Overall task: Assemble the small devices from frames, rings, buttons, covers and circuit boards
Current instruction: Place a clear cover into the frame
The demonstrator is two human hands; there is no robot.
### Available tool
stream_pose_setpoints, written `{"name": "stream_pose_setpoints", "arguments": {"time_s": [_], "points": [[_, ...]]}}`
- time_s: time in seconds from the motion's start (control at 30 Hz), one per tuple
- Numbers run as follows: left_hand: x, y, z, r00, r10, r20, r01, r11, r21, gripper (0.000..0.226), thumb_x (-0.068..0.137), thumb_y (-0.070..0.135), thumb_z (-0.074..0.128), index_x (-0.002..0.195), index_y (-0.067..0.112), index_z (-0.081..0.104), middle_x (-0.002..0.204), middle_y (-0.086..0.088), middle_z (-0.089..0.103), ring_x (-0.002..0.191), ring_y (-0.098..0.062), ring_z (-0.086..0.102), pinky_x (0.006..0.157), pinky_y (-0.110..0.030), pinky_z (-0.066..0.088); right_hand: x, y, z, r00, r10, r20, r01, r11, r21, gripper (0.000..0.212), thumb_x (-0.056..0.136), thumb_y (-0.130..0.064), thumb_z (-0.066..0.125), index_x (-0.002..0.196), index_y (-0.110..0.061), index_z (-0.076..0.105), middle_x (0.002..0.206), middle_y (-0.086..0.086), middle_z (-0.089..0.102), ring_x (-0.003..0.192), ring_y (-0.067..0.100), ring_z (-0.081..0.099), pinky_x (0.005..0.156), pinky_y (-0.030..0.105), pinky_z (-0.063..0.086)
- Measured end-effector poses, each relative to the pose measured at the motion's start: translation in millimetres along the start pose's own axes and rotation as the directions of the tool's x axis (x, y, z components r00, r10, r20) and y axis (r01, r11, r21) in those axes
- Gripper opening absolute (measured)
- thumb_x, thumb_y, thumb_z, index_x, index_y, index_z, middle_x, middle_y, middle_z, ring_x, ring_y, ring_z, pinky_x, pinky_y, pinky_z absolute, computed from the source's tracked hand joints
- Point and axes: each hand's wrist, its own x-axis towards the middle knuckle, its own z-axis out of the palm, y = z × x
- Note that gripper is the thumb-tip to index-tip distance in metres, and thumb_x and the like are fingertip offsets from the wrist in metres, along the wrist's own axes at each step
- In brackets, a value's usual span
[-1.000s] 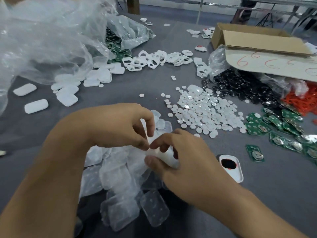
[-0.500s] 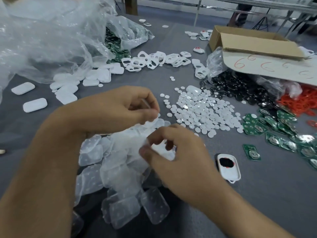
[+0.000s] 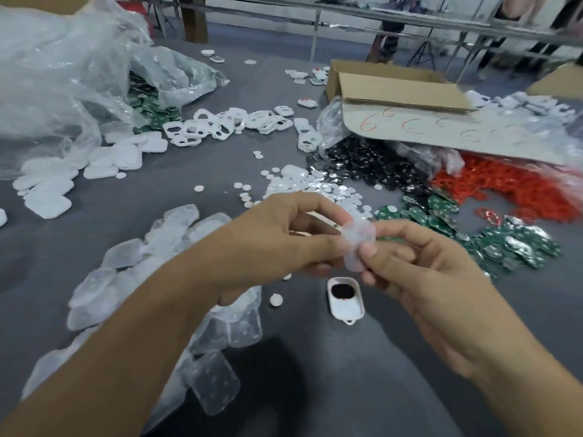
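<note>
Translucent thin plastic, the cover (image 3: 359,244) is up above the bench (image 3: 520,310), pinched between my two hands. The left hand (image 3: 277,241) grips its 9 o'clock edge with curled fingers, and the right hand (image 3: 422,272) pinches its 5 o'clock edge with thumb and forefinger. I judge it very light, a little bendy and slippery, so I hold it by the rims, not the flat middle. The white frame (image 3: 345,299) lies at 6 o'clock below it. Blur hides whether it is one cover or two, and what is inside the left palm.
</note>
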Motion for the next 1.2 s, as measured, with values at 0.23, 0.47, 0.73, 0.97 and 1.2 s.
{"name": "stream_pose_setpoints", "arguments": {"time_s": [0.23, 0.47, 0.73, 0.97, 1.2], "points": [[17.5, -21.2, 28.1, 0.988, -0.116, -0.105, 0.069, 0.925, -0.373, 0.034, 0.084, 0.027, 0.072, 0.109, 0.004, 0.070, 0.096, -0.012, 0.077, 0.087, -0.016, 0.073, 0.078, -0.022, 0.060, 5.2, 25.4, -19.6, 0.919, -0.381, -0.102, 0.336, 0.892, -0.301, 0.015, 0.077, 0.003, 0.076, 0.081, -0.011, 0.075, 0.111, 0.011, 0.069, 0.106, 0.016, 0.070, 0.090, 0.023, 0.055], [15.8, -29.7, 29.4, 0.972, -0.103, -0.214, 0.022, 0.937, -0.350, 0.021, 0.088, 0.003, 0.073, 0.107, 0.012, 0.070, 0.094, -0.012, 0.077, 0.077, -0.015, 0.074, 0.068, -0.018, 0.057, 8.2, 26.9, -21.9, 0.989, -0.077, -0.128, 0.097, 0.982, 0.162, 0.023, 0.092, 0.009, 0.058, 0.110, -0.002, 0.065, 0.096, 0.015, 0.075, 0.085, 0.022, 0.073, 0.074, 0.028, 0.058], [11.3, -34.6, 32.9, 0.986, -0.046, -0.162, -0.005, 0.953, -0.302, 0.026, 0.086, 0.004, 0.076, 0.109, 0.013, 0.069, 0.101, -0.016, 0.076, 0.091, -0.026, 0.076, 0.079, -0.026, 0.060, 9.9, 26.4, -23.3, 0.991, -0.047, -0.125, 0.057, 0.995, 0.082, 0.034, 0.076, -0.012, 0.073, 0.109, -0.006, 0.067, 0.080, 0.013, 0.074, 0.072, 0.021, 0.067, 0.069, 0.028, 0.056], [9.6, -37.0, 31.4, 0.981, -0.009, -0.194, -0.022, 0.987, -0.157, 0.032, 0.075, 0.019, 0.080, 0.105, 0.024, 0.070, 0.095, -0.008, 0.078, 0.085, -0.023, 0.077, 0.078, -0.028, 0.060, 7.5, 27.4, -22.9, 0.994, -0.037, -0.099, 0.037, 0.999, -0.004, 0.030, 0.087, 0.004, 0.069, 0.112, -0.011, 0.066, 0.077, 0.015, 0.072, 0.070, 0.026, 0.071, 0.070, 0.038, 0.060], [10.9, -41.9, 33.0, 0.972, 0.140, -0.189, -0.139, 0.990, 0.016, 0.033, 0.082, 0.024, 0.077, 0.112, 0.029, 0.063, 0.097, -0.001, 0.079, 0.092, -0.019, 0.077, 0.084, -0.030, 0.059, 2.8, 18.3, -23.6, 0.981, -0.159, 0.107, 0.189, 0.897, -0.400, 0.019, 0.086, -0.015, 0.077, 0.104, -0.018, 0.071, 0.090, 0.009, 0.073, 0.085, 0.034, 0.067, 0.082, 0.047, 0.056]]}}
